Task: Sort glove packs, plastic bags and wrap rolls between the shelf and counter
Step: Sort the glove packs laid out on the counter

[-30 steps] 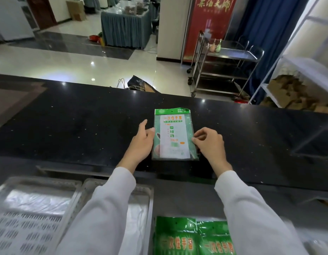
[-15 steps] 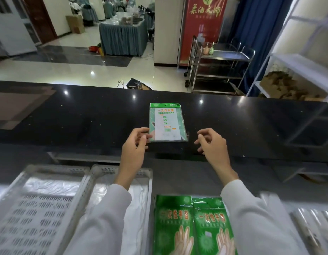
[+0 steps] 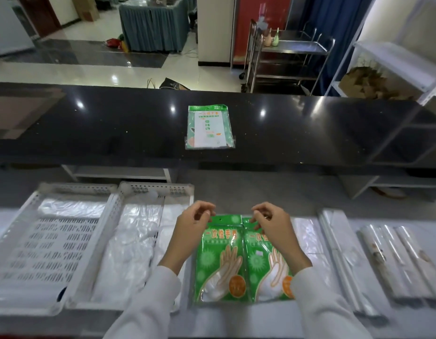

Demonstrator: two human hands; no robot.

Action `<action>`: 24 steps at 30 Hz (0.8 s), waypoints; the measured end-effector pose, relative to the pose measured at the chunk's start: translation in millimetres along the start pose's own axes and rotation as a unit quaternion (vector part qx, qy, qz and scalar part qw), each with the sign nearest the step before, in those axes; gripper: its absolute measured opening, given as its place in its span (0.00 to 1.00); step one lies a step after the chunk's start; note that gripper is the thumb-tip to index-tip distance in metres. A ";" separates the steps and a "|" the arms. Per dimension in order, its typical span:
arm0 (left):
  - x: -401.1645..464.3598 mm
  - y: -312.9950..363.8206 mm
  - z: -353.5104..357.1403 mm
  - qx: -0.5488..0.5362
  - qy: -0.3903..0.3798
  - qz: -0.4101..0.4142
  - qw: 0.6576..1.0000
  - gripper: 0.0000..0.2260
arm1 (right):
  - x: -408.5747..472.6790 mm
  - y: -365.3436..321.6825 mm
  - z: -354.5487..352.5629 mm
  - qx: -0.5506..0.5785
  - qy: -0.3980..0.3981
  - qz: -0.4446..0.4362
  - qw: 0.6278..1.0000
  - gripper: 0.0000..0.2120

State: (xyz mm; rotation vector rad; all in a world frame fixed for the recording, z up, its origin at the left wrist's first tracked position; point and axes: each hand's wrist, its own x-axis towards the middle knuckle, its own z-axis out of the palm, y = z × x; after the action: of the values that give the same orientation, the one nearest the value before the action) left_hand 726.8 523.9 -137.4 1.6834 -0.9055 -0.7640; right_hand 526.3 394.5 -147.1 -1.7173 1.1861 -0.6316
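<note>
Three glove packs: one on counter [image 3: 138, 123], two under hands.

Glossy tiled floor [image 3: 94, 67]; steel trolley [image 3: 289, 57] by blue curtain [image 3: 317, 18]; skirted table [image 3: 154, 30] behind.

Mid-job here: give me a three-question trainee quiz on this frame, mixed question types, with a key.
1. True or false: the glove pack on the black counter is held by the left hand.
2. Multiple choice: how many green glove packs lie side by side under the hands? A one, B two, C four.
3. Fill in: the clear wrap rolls lie to the person's ____.

Key: 1 false, it lies alone; both hands, including the right hand, are over the two green packs. 2 B. 3 right.
</note>
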 end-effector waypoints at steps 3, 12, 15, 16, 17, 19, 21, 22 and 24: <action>-22.1 -21.4 16.2 0.038 -0.036 -0.064 0.997 0.09 | -22.7 23.3 9.4 0.008 -0.038 0.055 0.998 0.06; -64.9 -70.6 52.1 0.177 -0.082 -0.175 0.965 0.24 | -73.1 69.5 37.4 -0.028 -0.108 0.097 0.989 0.10; -69.0 -79.1 54.9 0.178 -0.057 -0.212 0.959 0.29 | -82.5 76.2 41.9 -0.026 -0.124 0.108 0.986 0.13; -69.5 -80.4 54.8 0.171 -0.051 -0.217 0.960 0.29 | -84.9 78.0 43.2 -0.024 -0.129 0.114 0.985 0.13; -70.2 -80.0 55.1 0.156 -0.046 -0.220 0.962 0.29 | -87.1 79.5 44.0 -0.019 -0.134 0.120 0.984 0.14; -71.1 -77.6 55.8 0.111 -0.022 -0.217 0.970 0.27 | -90.2 81.6 44.8 -0.013 -0.142 0.130 0.981 0.16; -70.0 -77.6 54.9 0.072 0.019 -0.207 0.975 0.27 | -90.9 82.4 45.4 -0.009 -0.143 0.133 0.981 0.16; -69.1 -78.6 54.4 0.052 0.032 -0.208 0.976 0.29 | -90.7 82.5 45.5 -0.007 -0.143 0.135 0.981 0.16; -65.7 -78.8 53.9 -0.011 0.045 -0.227 0.973 0.28 | -89.3 82.3 45.3 -0.006 -0.141 0.140 0.980 0.16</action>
State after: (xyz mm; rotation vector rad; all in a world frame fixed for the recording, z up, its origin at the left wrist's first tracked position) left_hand 663.8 568.7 -223.8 1.9149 -0.4457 -0.9861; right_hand 490.9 485.1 -232.8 -1.5498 1.1984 -0.2034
